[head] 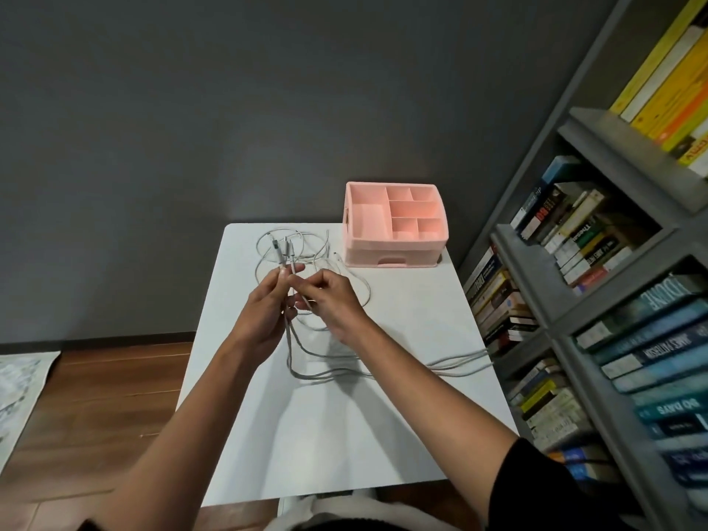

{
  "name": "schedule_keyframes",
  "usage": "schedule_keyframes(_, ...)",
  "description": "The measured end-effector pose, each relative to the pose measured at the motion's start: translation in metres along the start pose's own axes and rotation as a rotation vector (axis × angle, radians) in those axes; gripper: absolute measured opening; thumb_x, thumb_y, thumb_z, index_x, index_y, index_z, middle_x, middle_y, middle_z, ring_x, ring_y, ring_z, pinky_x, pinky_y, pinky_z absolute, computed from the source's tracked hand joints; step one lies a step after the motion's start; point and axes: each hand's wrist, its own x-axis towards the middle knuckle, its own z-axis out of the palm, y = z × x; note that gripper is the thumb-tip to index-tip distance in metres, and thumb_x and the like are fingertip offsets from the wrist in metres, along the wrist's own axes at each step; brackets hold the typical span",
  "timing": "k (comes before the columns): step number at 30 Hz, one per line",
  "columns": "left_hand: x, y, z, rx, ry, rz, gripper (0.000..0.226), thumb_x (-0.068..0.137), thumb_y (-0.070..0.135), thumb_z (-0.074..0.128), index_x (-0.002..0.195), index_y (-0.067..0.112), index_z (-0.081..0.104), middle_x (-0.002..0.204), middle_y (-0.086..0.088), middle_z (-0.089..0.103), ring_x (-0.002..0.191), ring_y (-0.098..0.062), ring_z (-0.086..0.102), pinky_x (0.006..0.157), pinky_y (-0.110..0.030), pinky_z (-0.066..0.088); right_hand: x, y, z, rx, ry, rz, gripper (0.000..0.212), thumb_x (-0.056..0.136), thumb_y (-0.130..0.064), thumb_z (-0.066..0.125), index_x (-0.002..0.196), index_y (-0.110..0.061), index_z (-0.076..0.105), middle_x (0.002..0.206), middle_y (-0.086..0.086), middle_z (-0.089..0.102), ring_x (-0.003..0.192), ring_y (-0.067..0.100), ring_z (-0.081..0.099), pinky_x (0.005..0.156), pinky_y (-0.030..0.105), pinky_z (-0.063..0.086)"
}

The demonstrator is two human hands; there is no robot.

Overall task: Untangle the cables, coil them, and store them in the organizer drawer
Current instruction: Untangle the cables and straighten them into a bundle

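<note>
Two hands meet above a white desk (344,435). The left hand (264,312) pinches several cable ends upright in its fingers. The right hand (335,300) has its fingers curled round one strand. Grey and white cables (325,371) loop across the desk and trail off its right edge towards a bookshelf (597,300). A pink organizer (394,224) sits at the far right corner, its drawer (390,260) closed.

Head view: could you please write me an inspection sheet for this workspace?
Surface: white table, small and square.
Job's things: pink organizer at the far right corner, drawer shut, top compartments empty.
Clutter: nothing seen.
Grippers: left hand grips several cables, ends upright; right hand pinches one strand.
Cables: tangled loops on the table, some trailing off its right edge.
Surroundings: bookshelf on the right, grey wall behind, wooden floor on the left.
</note>
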Motion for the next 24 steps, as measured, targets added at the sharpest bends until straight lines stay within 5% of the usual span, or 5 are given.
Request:
schedule_keyframes(5,-0.004,-0.002,0.000,-0.018,-0.019,-0.069,0.021,0.100,0.028,0.044,0.082,0.020,0.052,0.072,0.008,0.055,0.064,-0.006,0.044,0.058,-0.016,0.036,-0.005,0.003,-0.003,-0.010,-0.056,0.070,0.029,0.086,-0.018,0.069,0.069,-0.010,0.047,0.057,0.000,0.056,0.056,0.010,0.062,0.062,0.018,0.052)
schedule_keyframes(9,-0.004,-0.008,-0.008,0.043,0.152,-0.024,0.028,0.103,0.032,0.037,0.079,0.024,0.048,0.088,0.009,0.059,0.077,-0.008,0.049,0.069,-0.022,0.035,-0.012,0.000,-0.021,-0.526,-0.253,0.005,0.022,0.093,-0.030,0.059,0.083,-0.010,0.055,0.065,0.001,0.060,0.058,0.012,0.059,0.060,0.020,0.047)
schedule_keyframes(12,-0.001,-0.009,-0.016,-0.070,0.244,0.043,0.028,0.104,0.029,0.033,0.080,0.023,0.044,0.070,0.009,0.059,0.074,-0.008,0.060,0.073,-0.026,0.040,-0.016,0.000,-0.036,-0.802,-0.409,-0.068,0.026,0.099,-0.027,0.048,0.082,-0.015,0.062,0.060,-0.004,0.054,0.058,0.011,0.052,0.062,0.023,0.040)
schedule_keyframes(16,-0.005,-0.014,-0.005,-0.203,0.273,0.106,0.028,0.105,0.030,0.029,0.081,0.020,0.040,0.049,0.011,0.035,0.046,-0.006,0.041,0.060,-0.020,0.047,-0.026,0.005,-0.024,-0.876,-0.473,-0.091,0.028,0.100,-0.023,0.043,0.081,-0.015,0.061,0.058,-0.006,0.046,0.048,0.003,0.040,0.054,0.015,0.034)
schedule_keyframes(24,-0.010,-0.021,-0.031,-0.187,0.444,0.169,0.029,0.105,0.023,0.029,0.077,0.020,0.036,0.046,0.012,0.025,0.037,-0.001,0.020,0.036,-0.015,0.018,-0.034,0.011,-0.038,-0.643,-0.683,0.243,0.030,0.103,-0.029,0.038,0.078,-0.018,0.048,0.055,-0.008,0.027,0.045,0.004,0.021,0.043,0.017,0.017)
